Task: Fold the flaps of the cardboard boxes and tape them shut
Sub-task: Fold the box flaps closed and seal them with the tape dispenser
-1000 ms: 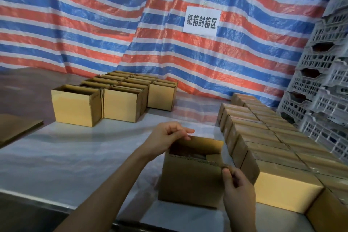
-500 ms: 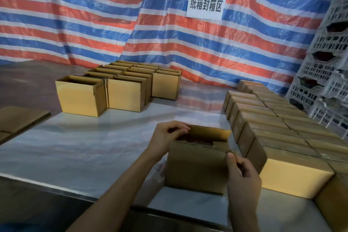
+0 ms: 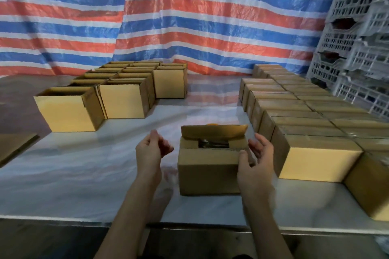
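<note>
A small cardboard box stands on the white table in front of me. Its rear flap is upright, the side flaps lie folded inward, and something dark shows through the gap. My left hand hovers just left of the box with loosely curled fingers and holds nothing. My right hand cups the box's front right corner, thumb against the front face, fingers spread beside the right side.
Several open-topped boxes stand in a group at the back left. Rows of closed boxes fill the right side, close to my right hand. White plastic crates are stacked far right. Flat cardboard lies at the left edge.
My left hand has let go of the box's left flap and moved off to the left. My right hand has loosened at the front right corner. The view has tilted down.
</note>
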